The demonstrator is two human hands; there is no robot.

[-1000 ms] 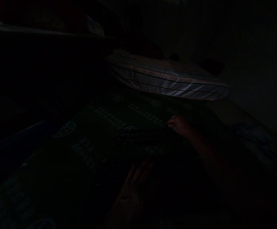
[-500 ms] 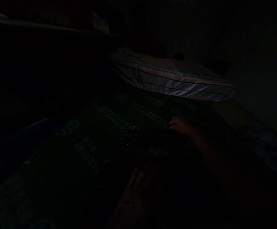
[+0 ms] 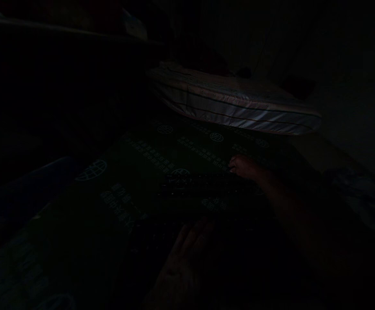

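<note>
The scene is very dark. My left hand (image 3: 182, 262) lies flat near the bottom centre, fingers stretched out on a dark patterned cloth (image 3: 207, 185). My right hand (image 3: 243, 165) reaches forward with its fingers curled at the far edge of that cloth, seeming to pinch it; what they hold is too dim to make out. Both rest on a dark green printed sheet (image 3: 136, 181) with globe marks and pale lettering.
A folded, striped mattress or cushion (image 3: 232, 105) lies beyond the green sheet. A dark ledge (image 3: 61, 34) runs along the upper left. A pale wall (image 3: 351, 94) stands at the right, with dim bluish fabric (image 3: 355, 189) below it.
The view drifted slightly; my left hand slid a little forward and right on the cloth. My right hand keeps its place at the cloth's far edge.
</note>
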